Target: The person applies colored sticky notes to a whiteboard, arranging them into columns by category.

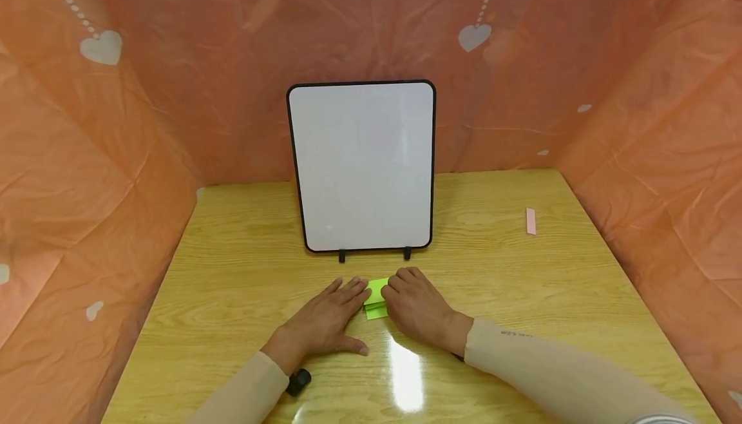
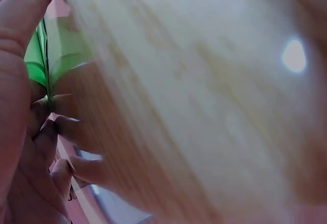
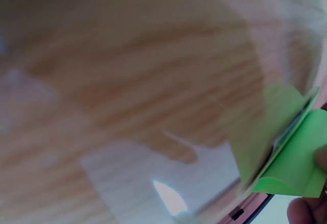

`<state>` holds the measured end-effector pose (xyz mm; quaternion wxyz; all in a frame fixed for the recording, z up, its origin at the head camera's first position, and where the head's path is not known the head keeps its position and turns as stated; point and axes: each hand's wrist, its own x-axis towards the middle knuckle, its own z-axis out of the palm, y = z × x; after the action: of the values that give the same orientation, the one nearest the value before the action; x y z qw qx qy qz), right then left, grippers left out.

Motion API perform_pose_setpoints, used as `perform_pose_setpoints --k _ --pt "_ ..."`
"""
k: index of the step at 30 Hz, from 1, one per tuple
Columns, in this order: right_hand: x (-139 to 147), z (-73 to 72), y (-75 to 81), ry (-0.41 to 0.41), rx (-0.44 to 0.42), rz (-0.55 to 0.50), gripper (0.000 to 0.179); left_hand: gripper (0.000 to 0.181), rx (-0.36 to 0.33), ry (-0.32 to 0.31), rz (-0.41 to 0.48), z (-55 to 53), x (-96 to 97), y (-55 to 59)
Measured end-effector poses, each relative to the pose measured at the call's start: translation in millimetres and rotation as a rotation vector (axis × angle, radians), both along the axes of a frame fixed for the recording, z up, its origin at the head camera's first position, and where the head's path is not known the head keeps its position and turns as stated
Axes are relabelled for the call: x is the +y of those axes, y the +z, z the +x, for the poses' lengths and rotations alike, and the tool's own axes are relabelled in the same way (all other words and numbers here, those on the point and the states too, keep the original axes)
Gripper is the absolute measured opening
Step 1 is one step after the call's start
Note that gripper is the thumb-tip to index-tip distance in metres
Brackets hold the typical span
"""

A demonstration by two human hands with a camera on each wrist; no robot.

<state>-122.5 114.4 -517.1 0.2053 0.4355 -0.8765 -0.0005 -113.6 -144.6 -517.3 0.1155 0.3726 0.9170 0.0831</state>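
Note:
A folded piece of bright green paper [image 1: 377,291] lies on the table in front of the whiteboard, with a narrow strip showing below its upper layer. My left hand [image 1: 327,322] lies palm down, its straight fingers at the paper's left edge and the thumb spread apart. On the right side, my right hand [image 1: 418,305] grips the paper with curled fingers that hide its right end. In the right wrist view the green paper [image 3: 299,157] shows a raised, curved fold and a gap between its layers. The left wrist view catches the green paper [image 2: 36,55] beyond the thumb.
A blank whiteboard [image 1: 365,166] with a black frame stands on small black feet behind the hands. At the right rear of the wood-grain table [image 1: 232,269] lies a small pink strip [image 1: 530,221]. Orange cloth [image 1: 371,18] with white hearts encloses the back and sides.

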Motion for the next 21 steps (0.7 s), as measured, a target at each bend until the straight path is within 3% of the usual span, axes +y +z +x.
perform_pose_setpoints --k 8,17,21 --pt "0.3 -1.6 11.0 -0.043 -0.178 -0.038 0.013 0.111 -0.021 -0.001 -0.009 0.2 -0.2 2.2" --pt "1.0 -2.5 18.0 -0.058 -0.375 0.085 0.036 0.111 -0.022 0.0 -0.005 0.5 -0.6 2.2" --pt "0.9 -3.2 15.0 -0.063 -0.381 0.096 0.038 0.11 -0.016 -0.005 -0.002 0.7 -1.1 2.1"
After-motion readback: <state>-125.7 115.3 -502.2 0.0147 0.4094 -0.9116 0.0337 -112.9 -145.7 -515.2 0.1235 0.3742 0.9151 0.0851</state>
